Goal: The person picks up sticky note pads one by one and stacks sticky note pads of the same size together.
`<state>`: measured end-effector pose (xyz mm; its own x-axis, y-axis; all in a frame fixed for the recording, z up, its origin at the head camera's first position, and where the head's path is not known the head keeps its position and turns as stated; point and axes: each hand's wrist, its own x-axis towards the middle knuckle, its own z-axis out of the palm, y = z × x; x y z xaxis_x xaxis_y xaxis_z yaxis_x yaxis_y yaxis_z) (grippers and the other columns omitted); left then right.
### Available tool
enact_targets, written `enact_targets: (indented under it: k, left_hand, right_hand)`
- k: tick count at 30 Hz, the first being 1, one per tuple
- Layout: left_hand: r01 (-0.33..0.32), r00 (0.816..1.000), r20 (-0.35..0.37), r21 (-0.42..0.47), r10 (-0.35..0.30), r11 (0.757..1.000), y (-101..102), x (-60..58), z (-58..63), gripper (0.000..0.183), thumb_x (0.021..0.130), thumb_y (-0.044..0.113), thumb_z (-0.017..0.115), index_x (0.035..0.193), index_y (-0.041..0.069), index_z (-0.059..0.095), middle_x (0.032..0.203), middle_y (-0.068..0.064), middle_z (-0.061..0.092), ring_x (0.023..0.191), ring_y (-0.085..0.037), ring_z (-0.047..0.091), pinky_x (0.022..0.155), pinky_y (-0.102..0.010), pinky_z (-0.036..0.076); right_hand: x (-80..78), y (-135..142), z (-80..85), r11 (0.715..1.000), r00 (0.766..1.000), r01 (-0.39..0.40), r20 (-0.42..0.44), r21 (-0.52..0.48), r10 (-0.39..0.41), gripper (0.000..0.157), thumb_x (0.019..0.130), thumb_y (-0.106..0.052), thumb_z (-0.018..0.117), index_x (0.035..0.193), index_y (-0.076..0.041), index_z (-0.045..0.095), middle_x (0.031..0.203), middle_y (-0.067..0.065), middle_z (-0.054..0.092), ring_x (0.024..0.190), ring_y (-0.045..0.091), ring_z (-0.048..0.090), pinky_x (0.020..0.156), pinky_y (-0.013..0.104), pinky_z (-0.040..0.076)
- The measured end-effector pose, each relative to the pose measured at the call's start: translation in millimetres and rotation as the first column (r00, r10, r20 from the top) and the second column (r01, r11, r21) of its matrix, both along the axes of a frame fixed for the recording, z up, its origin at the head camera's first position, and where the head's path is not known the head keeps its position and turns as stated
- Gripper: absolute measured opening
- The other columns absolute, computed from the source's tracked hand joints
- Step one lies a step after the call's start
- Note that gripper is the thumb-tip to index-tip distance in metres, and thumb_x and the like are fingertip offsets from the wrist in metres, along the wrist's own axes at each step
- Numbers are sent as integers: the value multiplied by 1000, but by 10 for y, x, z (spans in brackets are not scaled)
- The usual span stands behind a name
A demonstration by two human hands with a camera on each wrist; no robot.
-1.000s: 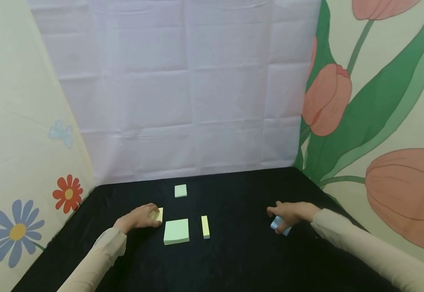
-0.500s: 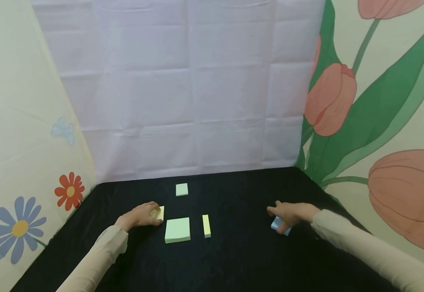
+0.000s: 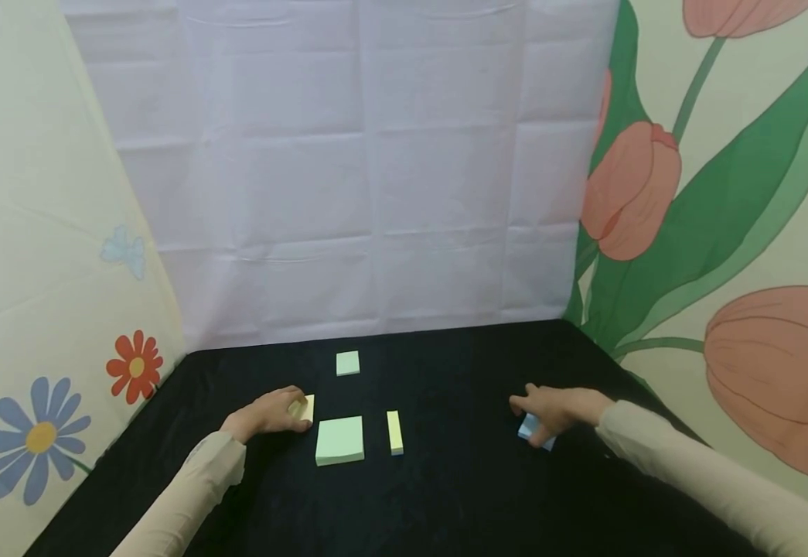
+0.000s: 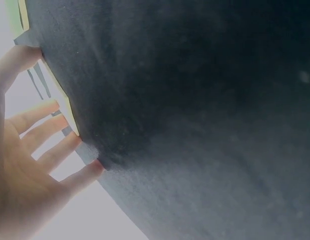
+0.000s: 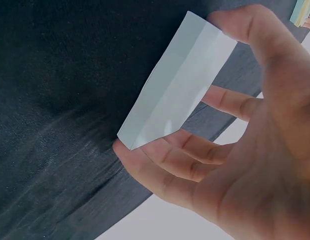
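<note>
On the left of the black table, my left hand (image 3: pixel 269 411) holds a small pale yellow sticky note pad (image 3: pixel 309 408) between thumb and fingertips. The left wrist view shows this yellow pad (image 4: pixel 70 112) nearly edge-on, thumb at one end and fingertips along the other. Over on the right, my right hand (image 3: pixel 562 408) grips a light blue sticky note pad (image 3: pixel 528 425), partly hidden by the fingers in the head view. In the right wrist view the pad (image 5: pixel 177 82) spans from the thumb to the little fingertip, pale with a lighter band along one side.
Between the hands lie a large light green sticky note pad (image 3: pixel 339 441) and a narrow yellow pad (image 3: pixel 394 432) with a blue base. Farther back sits a small pale green pad (image 3: pixel 348 363). A white sheet (image 3: pixel 376 193) hangs behind the black tablecloth (image 3: pixel 445 495).
The head view shifts slightly, so the pads on the table appear a little further right. Both hands keep their grips with no clear movement.
</note>
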<state>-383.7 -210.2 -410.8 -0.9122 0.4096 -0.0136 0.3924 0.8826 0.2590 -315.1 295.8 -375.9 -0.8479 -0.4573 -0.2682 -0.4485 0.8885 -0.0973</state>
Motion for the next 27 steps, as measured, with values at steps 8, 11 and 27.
enact_targets:
  k: [8, 11, 27]
  left_hand:
    - [11, 1000, -5, 5, -11, 1000, 2, 2, -1, 56, 84, 42, 71, 124, 4, 61, 126, -13, 57, 101, -27, 52, 89, -49, 43]
    - [17, 1000, -14, 5, -17, 1000, -1, 3, -12, 56, 84, 41, 71, 124, 4, 61, 123, -12, 58, 99, -27, 52, 87, -48, 44]
    - [11, 1000, -11, 8, -11, 1000, 8, 24, 1, 55, 84, 40, 71, 124, 4, 61, 123, -13, 58, 96, -27, 52, 83, -47, 44]
  right_hand:
    - [8, 2, 9, 1000, 1000, -7, -27, -4, 7, 39, 76, -24, 80, 105, -17, 55, 104, 12, 45, 82, 25, 48, 67, 44, 46]
    - [2, 14, -5, 1000, 999, -23, -38, -21, 22, 38, 77, -23, 80, 105, -17, 55, 104, 11, 44, 80, 24, 47, 65, 42, 44]
    - [-19, 6, -8, 997, 997, -65, -50, -30, 64, 38, 78, -23, 81, 106, -18, 56, 106, 10, 44, 82, 21, 46, 65, 39, 44]
